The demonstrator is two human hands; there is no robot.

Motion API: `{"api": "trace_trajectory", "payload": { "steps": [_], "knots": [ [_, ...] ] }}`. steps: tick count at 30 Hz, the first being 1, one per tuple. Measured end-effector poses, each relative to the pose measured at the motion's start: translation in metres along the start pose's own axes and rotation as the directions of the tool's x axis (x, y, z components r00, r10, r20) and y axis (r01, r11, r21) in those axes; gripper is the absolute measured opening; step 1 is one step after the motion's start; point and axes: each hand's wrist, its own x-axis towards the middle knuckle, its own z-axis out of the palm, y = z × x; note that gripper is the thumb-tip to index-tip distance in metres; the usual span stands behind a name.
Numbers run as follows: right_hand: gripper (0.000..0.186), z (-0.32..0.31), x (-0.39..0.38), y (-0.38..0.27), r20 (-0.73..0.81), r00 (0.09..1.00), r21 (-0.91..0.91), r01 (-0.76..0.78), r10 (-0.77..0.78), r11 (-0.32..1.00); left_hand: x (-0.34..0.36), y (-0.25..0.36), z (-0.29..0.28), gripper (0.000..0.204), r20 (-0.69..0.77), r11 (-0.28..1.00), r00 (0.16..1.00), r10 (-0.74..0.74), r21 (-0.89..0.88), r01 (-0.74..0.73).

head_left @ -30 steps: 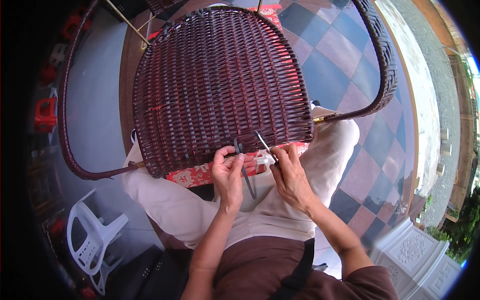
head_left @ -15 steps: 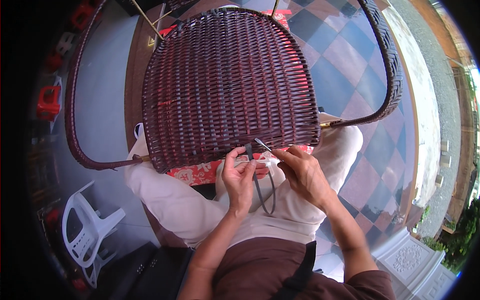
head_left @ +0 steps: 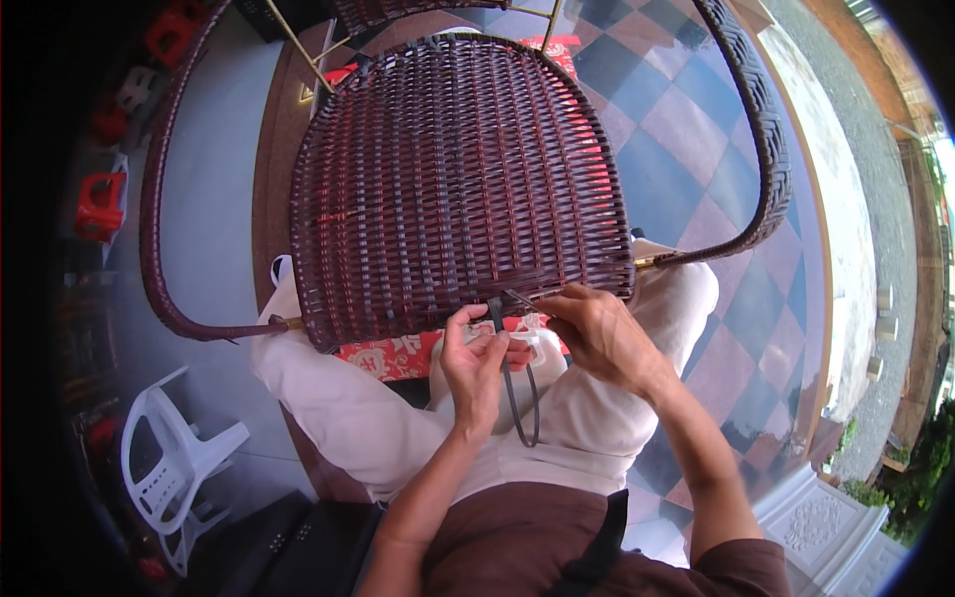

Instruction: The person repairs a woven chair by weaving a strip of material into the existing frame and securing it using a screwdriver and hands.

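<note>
A dark brown-red woven wicker seat (head_left: 453, 179) with curved arms (head_left: 771, 149) lies across my lap, over a red patterned cloth (head_left: 393, 356). My left hand (head_left: 476, 360) is at its lower edge, fingers closed on a flat dark grey strip (head_left: 527, 418) that hangs in a long loop from the weave. My right hand (head_left: 602, 338) grips a thin metal tool (head_left: 525, 298), whose tip is at the weave just right of the strip; its handle is hidden in my fingers.
A white plastic chair (head_left: 174, 448) stands at lower left, red plastic seats (head_left: 99, 204) at the far left. Checked tile floor (head_left: 676, 119) stretches right to a pale ledge (head_left: 836, 249). A white carved pedestal (head_left: 816, 522) is at lower right, black objects (head_left: 328, 547) at bottom left.
My right hand has moved up and rightward along the seat edge, the tool now lying flatter against the weave. The strip's loop hangs lower, with my left hand slightly further right in the picture.
</note>
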Motion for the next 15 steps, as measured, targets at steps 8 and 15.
{"api": "trace_trajectory", "payload": {
  "steps": [8, 15],
  "knots": [
    [0.041, 0.049, -0.029, 0.025, -0.270, 0.962, -0.001, 0.048, -0.047, 0.999, -0.002, -0.002, 0.000, 0.032, 0.027, 1.000, 1.000, 0.016, -0.002, -0.016],
    [0.049, 0.078, -0.031, 0.051, -0.376, 0.903, -0.159, 0.158, -0.208, 0.975, 0.001, -0.007, -0.001, 0.027, 0.000, 0.999, 0.999, 0.051, -0.014, -0.051]
  ]
}}
